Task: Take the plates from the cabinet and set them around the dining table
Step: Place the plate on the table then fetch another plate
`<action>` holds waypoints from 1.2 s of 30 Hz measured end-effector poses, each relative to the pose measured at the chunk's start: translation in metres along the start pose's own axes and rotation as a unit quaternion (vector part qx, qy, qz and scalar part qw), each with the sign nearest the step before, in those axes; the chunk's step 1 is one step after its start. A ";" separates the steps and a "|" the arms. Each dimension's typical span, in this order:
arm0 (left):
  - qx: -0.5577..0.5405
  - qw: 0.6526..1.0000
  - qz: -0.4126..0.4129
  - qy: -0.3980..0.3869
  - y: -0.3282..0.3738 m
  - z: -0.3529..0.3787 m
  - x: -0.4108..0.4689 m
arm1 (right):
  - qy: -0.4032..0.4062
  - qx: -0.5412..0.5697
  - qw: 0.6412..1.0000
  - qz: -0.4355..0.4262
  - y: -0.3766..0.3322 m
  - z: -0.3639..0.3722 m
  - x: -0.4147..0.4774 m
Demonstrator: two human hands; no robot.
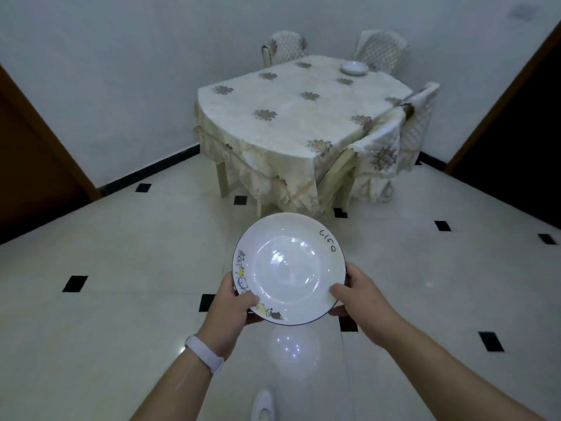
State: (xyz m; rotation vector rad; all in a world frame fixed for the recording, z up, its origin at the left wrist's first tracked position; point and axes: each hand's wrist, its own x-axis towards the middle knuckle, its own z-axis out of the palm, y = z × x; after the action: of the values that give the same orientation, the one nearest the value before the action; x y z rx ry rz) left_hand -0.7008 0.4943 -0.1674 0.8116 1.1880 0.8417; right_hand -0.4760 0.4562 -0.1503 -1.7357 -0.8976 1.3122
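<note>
White glazed ceramic plate (288,268) with a dark rim and cartoon prints is gripped at its near edge by both hands, left hand (232,308) and right hand (362,302), above the tiled floor (106,284). Well ahead, the cream cloth-covered dining table (291,117) bears a white dish (354,67).

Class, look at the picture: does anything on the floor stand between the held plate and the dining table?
Nothing visible does. Both hands, left hand and right hand, hold the white cartoon-printed plate; only bare tiled floor lies before the cloth-covered dining table.
</note>
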 end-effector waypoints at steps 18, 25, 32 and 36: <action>0.070 0.976 -0.020 -0.205 0.074 0.112 0.150 | 0.188 0.082 0.979 0.001 -0.040 -0.084 0.080; 0.101 0.977 -0.016 -0.186 0.084 0.164 0.194 | 0.173 0.103 0.979 -0.004 -0.040 -0.129 0.133; 0.109 0.983 -0.024 -0.145 0.098 0.246 0.246 | 0.150 0.124 0.981 -0.010 -0.055 -0.206 0.205; 0.127 0.982 -0.016 -0.140 0.109 0.310 0.278 | 0.139 0.124 0.982 -0.017 -0.061 -0.267 0.237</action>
State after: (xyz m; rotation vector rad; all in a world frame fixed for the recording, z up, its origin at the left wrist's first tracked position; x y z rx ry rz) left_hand -0.3654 0.7617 -0.1368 1.0791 1.0652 0.5327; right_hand -0.1690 0.6489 -0.1520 -1.6470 -0.5767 1.0747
